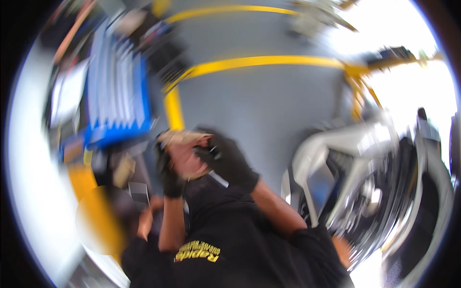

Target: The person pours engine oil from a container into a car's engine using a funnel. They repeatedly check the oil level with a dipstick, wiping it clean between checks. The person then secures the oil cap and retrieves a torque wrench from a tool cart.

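Note:
Both my hands wear black gloves and are raised together in front of my black shirt. Between them is a crumpled pinkish-brown piece (pixel 188 156) with a tan edge; blur hides whether it is cloth or paper. My left hand (pixel 169 169) is closed around its left side. On the opposite side, my right hand (pixel 231 161) curls against it, fingers bent inward. A small dark thing with a pale spot shows by the right fingers, too smeared to name. A thin white strip (pixel 218 179) shows just below the hands.
At the left stands a blue tool trolley (pixel 148 91) with several pale drawer fronts. A white and black motorcycle (pixel 336 141) fills the right side. Yellow lines (pixel 269 61) mark the grey floor (pixel 273 101). A yellow stand (pixel 357 89) rises at the upper right.

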The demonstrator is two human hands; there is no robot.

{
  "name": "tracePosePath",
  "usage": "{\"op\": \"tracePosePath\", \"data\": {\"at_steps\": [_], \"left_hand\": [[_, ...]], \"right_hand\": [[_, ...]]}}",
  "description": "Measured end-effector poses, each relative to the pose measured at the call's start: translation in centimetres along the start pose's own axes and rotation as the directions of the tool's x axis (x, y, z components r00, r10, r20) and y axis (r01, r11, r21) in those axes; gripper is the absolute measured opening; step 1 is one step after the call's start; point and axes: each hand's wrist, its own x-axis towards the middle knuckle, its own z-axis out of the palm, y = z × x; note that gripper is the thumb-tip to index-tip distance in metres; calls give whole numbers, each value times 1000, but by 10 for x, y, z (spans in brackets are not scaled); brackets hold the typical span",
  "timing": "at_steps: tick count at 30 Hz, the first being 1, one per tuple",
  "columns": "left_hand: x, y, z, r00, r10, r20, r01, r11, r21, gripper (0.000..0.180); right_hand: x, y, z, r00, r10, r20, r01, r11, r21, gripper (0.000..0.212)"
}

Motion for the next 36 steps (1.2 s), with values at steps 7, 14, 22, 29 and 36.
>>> {"op": "tracePosePath", "data": {"at_steps": [7,14,22,29,36], "left_hand": [[37,-191,109,823,-220,524,-212,737,642,72],[2,-361,292,333,-874,354,742,474,475,61],[45,-508,376,120,-922,369,790,313,527,59],[70,-611,487,222,-877,427,480,479,734,56],[88,-678,536,201,-671,714,-493,561,665,52]], "right_hand": [[-131,-21,-208,757,-366,-542,189,916,-355,29],[-280,48,-336,431,-216,-876,-211,920,-331,27],[-443,83,-499,-418,-339,-843,-610,792,-16,13],[-546,105,-749,52,-640,-766,-938,231,-258,17],[-528,237,-929,145,78,-986,-988,-33,-148,30]]}}
